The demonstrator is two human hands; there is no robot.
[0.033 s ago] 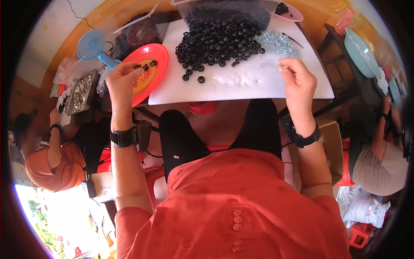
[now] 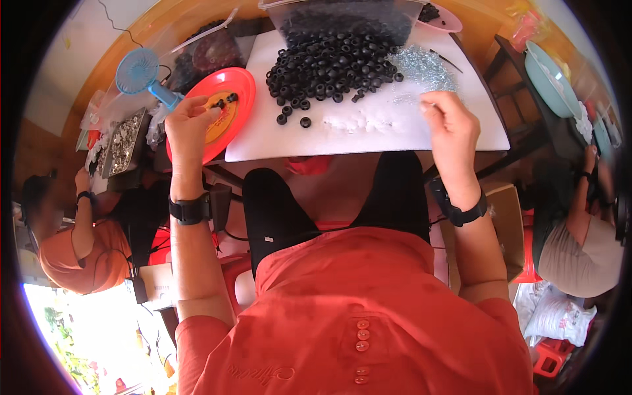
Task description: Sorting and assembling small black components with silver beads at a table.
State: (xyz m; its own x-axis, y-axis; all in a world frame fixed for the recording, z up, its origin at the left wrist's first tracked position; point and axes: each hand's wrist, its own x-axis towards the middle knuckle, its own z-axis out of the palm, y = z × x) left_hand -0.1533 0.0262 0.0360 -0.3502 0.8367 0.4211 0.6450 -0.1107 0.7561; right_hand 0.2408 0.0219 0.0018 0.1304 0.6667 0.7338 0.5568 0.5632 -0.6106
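"Black beads (image 2: 336, 66) loose on bench (image 2: 283, 141), upper centre: what risk?"

"Rolling away, if brushed while reaching. Left hand (image 2: 188, 130) pinched at red plate (image 2: 245, 102), right hand (image 2: 455, 126) pinched near clear bits (image 2: 424, 69), well apart; contents impossible to tell."

Hands (image 2: 187, 125) (image 2: 455, 125) hang apart, left at a red plate (image 2: 246, 89), right by clear bits (image 2: 428, 71)

Room along front of white board (image 2: 276, 145); heap of black beads (image 2: 332, 71) blocks rear, red plate (image 2: 246, 99) left side.
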